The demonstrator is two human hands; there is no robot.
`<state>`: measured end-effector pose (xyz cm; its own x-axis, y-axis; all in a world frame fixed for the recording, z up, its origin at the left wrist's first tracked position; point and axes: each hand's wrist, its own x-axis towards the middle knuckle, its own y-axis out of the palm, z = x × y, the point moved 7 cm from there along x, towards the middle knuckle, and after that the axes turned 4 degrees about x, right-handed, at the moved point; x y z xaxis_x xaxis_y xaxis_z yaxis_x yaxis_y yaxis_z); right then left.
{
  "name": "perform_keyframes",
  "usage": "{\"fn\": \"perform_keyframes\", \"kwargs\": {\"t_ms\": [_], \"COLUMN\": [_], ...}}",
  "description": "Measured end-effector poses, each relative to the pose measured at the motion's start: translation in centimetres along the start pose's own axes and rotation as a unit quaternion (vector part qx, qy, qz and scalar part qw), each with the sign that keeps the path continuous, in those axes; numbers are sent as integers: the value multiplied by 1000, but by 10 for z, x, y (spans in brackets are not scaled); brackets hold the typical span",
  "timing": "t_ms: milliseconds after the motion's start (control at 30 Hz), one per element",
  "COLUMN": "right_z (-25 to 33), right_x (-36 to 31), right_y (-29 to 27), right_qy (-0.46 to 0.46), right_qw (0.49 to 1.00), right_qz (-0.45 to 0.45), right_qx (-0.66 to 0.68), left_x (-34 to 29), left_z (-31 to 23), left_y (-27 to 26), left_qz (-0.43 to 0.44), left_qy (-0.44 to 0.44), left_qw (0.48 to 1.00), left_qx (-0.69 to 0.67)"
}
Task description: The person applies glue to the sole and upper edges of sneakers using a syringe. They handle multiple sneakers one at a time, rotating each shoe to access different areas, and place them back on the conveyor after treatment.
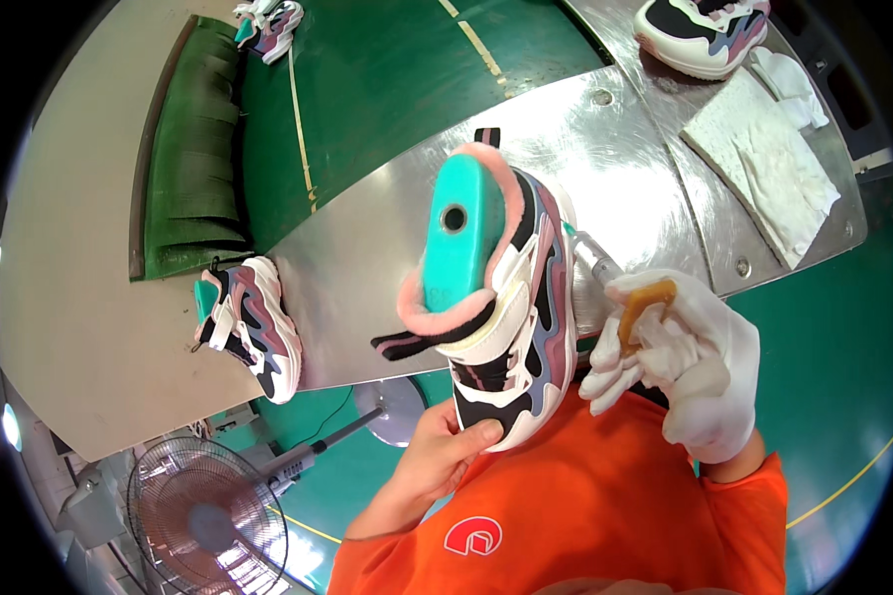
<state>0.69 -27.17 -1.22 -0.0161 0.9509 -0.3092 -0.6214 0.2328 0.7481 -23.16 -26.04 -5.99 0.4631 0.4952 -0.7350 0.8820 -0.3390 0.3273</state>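
Note:
I hold a child's sneaker (526, 297) upright in front of my chest; it is white, black, pink and blue with a fluffy pink collar and a teal shoe last (458, 238) inside. My bare left hand (446, 446) grips it by the toe from below. My right hand (680, 362), in a white glove, holds a thin silver pen-like tool (593, 260) whose tip touches the shoe's side, and also pinches a small amber crepe block (645, 302).
Another matching sneaker (253, 327) stands on the beige table's edge at left. A third (702, 30) rests on the metal plate (605, 169) at top right beside white cloths (764, 159). A fourth (268, 25) sits far back. A floor fan (208, 521) stands lower left.

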Motion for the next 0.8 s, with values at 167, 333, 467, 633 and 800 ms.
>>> {"fn": "perform_keyframes", "kwargs": {"t_ms": [167,333,467,633,800], "right_z": [-5,-4,6,20,20], "right_x": [-4,-10,-18,-17,1], "right_y": [7,14,13,-8,-40], "right_qy": [-34,-34,-85,-284,-371], "right_qw": [999,997,993,949,853], "right_qz": [23,-2,-19,-23,-133], "right_qx": [-13,-75,-76,-134,-343], "left_x": [-2,0,-3,1,25], "left_z": [1,1,-5,-6,-30], "left_y": [0,2,1,-15,-39], "left_qz": [12,41,71,192,151], "left_qy": [-4,13,40,102,196], "left_qw": [1000,998,995,961,961], "left_qx": [-8,-34,-54,-172,-126]}}
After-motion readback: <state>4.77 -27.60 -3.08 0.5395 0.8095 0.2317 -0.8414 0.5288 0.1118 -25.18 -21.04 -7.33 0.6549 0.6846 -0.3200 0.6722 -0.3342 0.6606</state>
